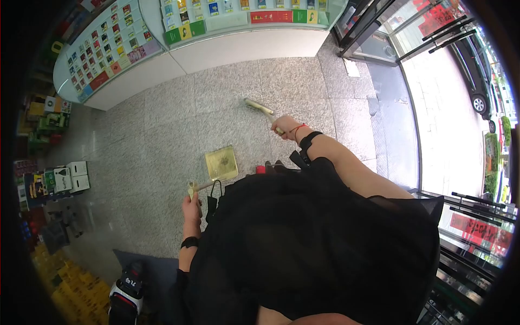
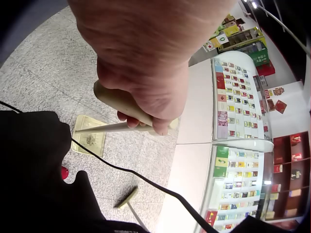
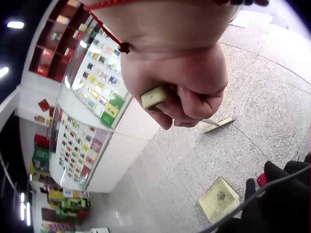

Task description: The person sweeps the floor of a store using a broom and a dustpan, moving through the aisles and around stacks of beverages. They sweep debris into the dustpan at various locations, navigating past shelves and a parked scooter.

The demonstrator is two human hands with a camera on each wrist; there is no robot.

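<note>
Floor between broom [image 1: 259, 106] and dustpan [image 1: 221, 163] speckled

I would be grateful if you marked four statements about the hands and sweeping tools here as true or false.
1. The right hand grips the pale yellow broom. True.
2. The left hand is empty. False: it grips the long handle of the square yellow dustpan.
3. The broom's head and the dustpan are apart. True.
4. The dustpan is on the white display counter. False: it is down at the speckled grey floor.
</note>
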